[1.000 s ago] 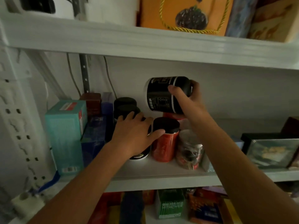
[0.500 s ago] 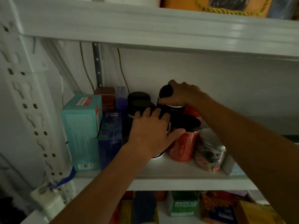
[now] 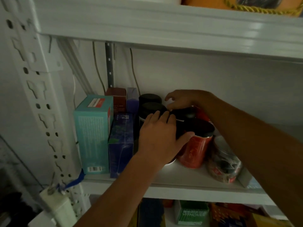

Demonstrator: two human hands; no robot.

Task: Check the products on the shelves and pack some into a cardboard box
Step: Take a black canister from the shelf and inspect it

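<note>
Several jars stand on the white middle shelf [image 3: 188, 190]. My left hand [image 3: 158, 138] wraps round a front black jar [image 3: 170, 162], of which only the white base shows; its thumb reaches toward the red can with a black lid [image 3: 196, 147]. My right hand [image 3: 183, 99] hovers with loose, spread fingers just over another black jar [image 3: 186, 114], which stands upright behind the red can. Whether the fingertips still touch it I cannot tell. Two more black-lidded jars [image 3: 151, 105] stand at the left rear. No cardboard box is in view.
A teal box [image 3: 92, 133], a blue box [image 3: 121, 143], a brown box [image 3: 117, 98] and a purple box [image 3: 132, 98] fill the shelf's left end. A clear plastic jar [image 3: 224, 164] lies right of the can. The upper shelf [image 3: 164, 28] hangs close overhead. A green box [image 3: 191, 212] sits below.
My right hand brought the tilted black jar down from mid-air, stood it behind the red can and loosened its fingers. My left hand stayed on the front jar.
</note>
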